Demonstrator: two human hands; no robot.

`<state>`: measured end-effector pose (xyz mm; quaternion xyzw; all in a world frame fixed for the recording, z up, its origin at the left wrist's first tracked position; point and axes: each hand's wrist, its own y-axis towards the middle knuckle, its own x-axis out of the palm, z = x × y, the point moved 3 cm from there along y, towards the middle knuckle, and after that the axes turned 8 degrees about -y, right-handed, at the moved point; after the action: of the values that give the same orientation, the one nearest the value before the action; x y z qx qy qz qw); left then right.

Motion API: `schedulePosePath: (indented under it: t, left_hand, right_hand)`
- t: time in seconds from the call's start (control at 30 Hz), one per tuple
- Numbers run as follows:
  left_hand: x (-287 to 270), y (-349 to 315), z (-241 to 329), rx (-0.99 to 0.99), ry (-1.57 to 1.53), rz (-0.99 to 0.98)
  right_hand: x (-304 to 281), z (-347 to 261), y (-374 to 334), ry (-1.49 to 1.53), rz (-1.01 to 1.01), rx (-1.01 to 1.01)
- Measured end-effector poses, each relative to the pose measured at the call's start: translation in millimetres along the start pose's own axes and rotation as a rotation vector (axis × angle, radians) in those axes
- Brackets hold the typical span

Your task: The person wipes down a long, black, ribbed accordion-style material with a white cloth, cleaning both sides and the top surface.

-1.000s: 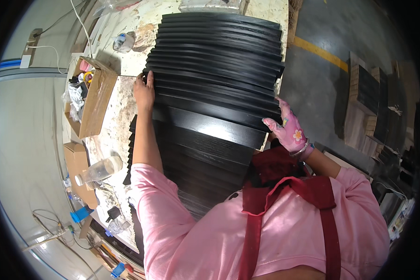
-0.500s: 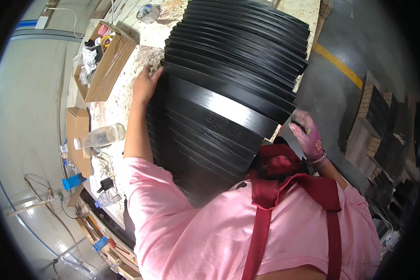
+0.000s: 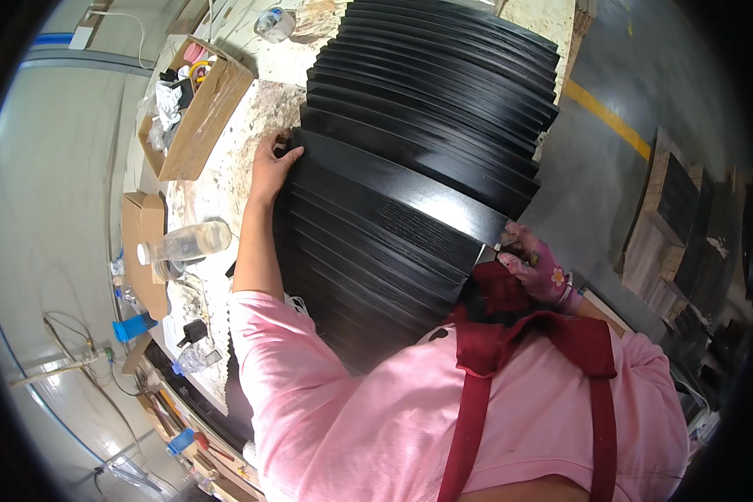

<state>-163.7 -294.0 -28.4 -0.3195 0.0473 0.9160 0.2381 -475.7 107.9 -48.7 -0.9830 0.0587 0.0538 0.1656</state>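
Note:
Long black boards [image 3: 427, 109] lie side by side in an overlapping row across the worktable. One wide, shiny black board [image 3: 393, 184] spans the middle of the row between my hands. My bare left hand [image 3: 271, 170] pinches its left end, thumb on the near side and fingers beyond. At the board's right end is my right hand [image 3: 540, 269], in a pink flowered glove, its fingers closed around the corner. Nearer to me, more black boards [image 3: 351, 251] lie tilted against each other, the closest ones partly hidden by my body.
Left of the boards, the stained worktable [image 3: 259, 109] carries an open cardboard box [image 3: 201, 125] of odds and ends, a clear bottle [image 3: 188, 243] lying down and a clear plastic container [image 3: 274, 25]. Stacked boards [image 3: 678, 226] stand on the floor at the right.
My right hand has moved left, from beside the table onto the board's right end. My left hand has come slightly nearer and closed on the left end; the wide board has shifted slightly nearer.

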Motion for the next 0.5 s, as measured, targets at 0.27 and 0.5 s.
schedulePosePath:
  t: [0.27, 0.5]
  left_hand:
    - [22.2, -0.7, 29.9, -0.123, 0.553, -0.02]
    - [-9.6, 6.0, 22.5, -0.023, 0.005, 0.067]
  right_hand:
    - [1.5, -8.1, 15.7, -0.006, 0.025, -0.009]
    - [2.9, -9.3, 10.3, 0.048, 0.006, -0.058]
